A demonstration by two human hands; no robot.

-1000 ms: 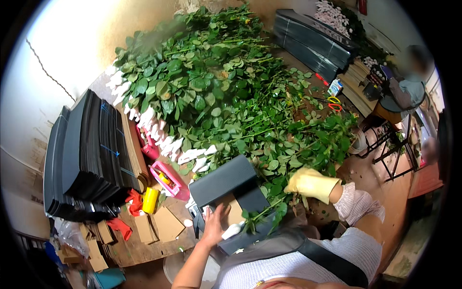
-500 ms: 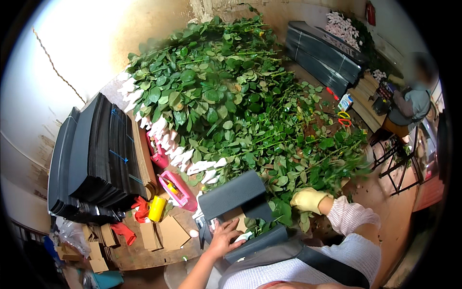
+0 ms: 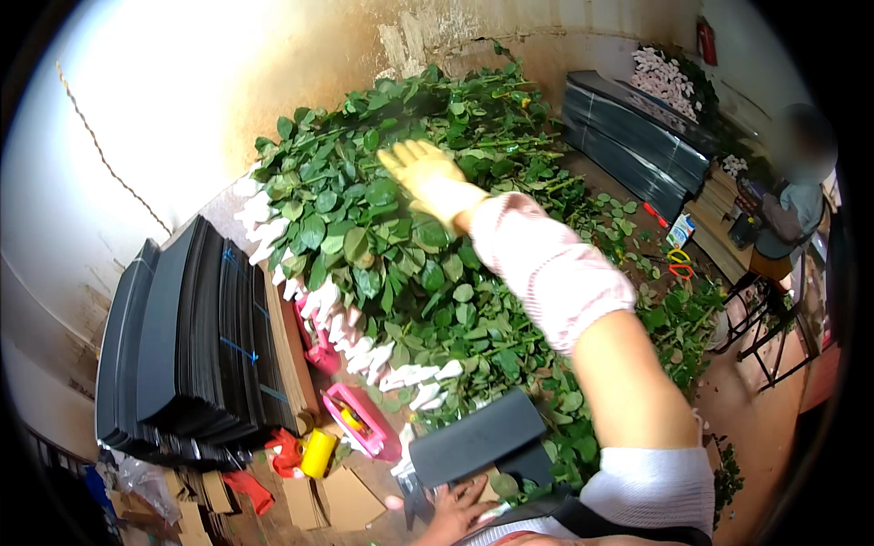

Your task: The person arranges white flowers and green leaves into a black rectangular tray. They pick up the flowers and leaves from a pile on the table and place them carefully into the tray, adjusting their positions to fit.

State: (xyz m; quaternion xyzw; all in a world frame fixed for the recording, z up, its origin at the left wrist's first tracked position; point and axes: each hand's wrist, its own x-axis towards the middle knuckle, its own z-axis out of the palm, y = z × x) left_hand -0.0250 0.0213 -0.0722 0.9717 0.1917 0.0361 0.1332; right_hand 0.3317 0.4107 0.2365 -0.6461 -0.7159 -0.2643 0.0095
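One right hand [image 3: 431,180], gloved, over leafy stems [image 3: 364,250]; left hand [image 3: 458,511] beside cardboard [image 3: 478,439]

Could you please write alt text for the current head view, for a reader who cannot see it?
A person's yellow-gloved right hand is stretched over a heap of leafy green stems; the bare left hand, near the lower edge, is beside a dark grey board. On the left stand stacks of dark sheets, with a pink holder to their right.
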